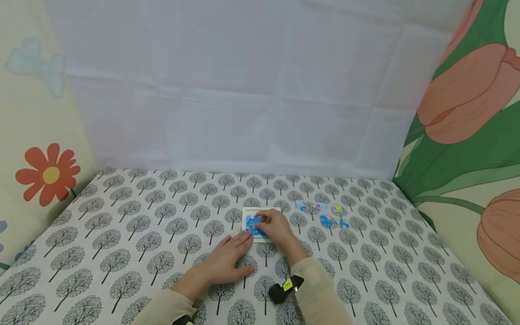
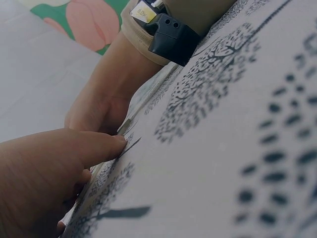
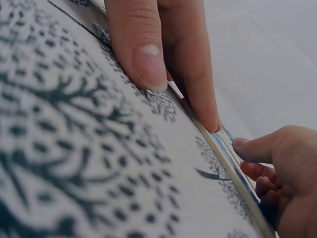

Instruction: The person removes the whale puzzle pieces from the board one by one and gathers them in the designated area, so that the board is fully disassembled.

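Note:
A small white-rimmed puzzle tray (image 1: 248, 210) lies flat on the patterned cloth, with blue jigsaw pieces (image 1: 253, 221) inside it. The left hand (image 1: 228, 258) is spread out, palm down, its fingertips at the tray's near left corner. In the right wrist view, a straight finger (image 3: 200, 94) of that hand touches the tray's edge (image 3: 237, 178). The right hand (image 1: 276, 226) reaches over the tray from the right. Its thumb and bent fingers pinch a blue puzzle piece at the tray's left part, mostly hidden under the fingertips.
Right of the tray lie several loose puzzle pieces, among them a blue one (image 1: 326, 220), a yellow one (image 1: 338, 208) and a pale strip-like group (image 1: 321, 206). A tree-print cloth (image 1: 162, 253) covers the table. A white sheet (image 1: 227, 90) hangs behind it.

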`<state>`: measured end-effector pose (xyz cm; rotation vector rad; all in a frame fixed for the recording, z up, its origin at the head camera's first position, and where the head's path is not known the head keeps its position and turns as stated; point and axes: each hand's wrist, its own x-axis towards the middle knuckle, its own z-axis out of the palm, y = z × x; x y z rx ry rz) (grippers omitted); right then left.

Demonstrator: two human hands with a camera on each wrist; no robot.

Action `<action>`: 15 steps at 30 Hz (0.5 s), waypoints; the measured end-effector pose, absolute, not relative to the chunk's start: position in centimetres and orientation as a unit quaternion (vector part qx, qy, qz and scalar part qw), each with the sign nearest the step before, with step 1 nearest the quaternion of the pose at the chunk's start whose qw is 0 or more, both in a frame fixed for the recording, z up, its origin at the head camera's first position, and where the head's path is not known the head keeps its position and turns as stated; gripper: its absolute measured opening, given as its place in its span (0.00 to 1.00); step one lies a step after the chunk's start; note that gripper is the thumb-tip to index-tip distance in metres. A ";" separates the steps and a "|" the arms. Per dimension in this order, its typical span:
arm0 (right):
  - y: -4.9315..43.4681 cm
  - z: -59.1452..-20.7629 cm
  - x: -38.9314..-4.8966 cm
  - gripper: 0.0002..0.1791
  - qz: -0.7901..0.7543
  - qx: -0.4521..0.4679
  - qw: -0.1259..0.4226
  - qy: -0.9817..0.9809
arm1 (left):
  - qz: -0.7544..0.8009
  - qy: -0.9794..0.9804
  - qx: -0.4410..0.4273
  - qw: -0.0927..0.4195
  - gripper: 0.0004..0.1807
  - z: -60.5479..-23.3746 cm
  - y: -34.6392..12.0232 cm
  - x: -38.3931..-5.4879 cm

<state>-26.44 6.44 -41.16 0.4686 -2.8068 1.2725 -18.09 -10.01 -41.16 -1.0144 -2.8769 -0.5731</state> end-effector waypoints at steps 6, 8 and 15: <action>6.5 -40.9 -26.7 0.15 0.416 0.157 0.006 -0.896 | -0.185 -0.927 -0.324 0.018 0.39 -41.2 -10.0 -18.1; 6.5 -40.7 -26.7 0.15 0.415 0.165 -0.001 -0.895 | -0.183 -0.928 -0.323 0.017 0.39 -41.2 -10.0 -18.1; 7.3 -39.7 -27.0 0.15 0.417 0.191 -0.017 -0.888 | -0.182 -0.927 -0.327 0.020 0.39 -41.2 -10.0 -18.1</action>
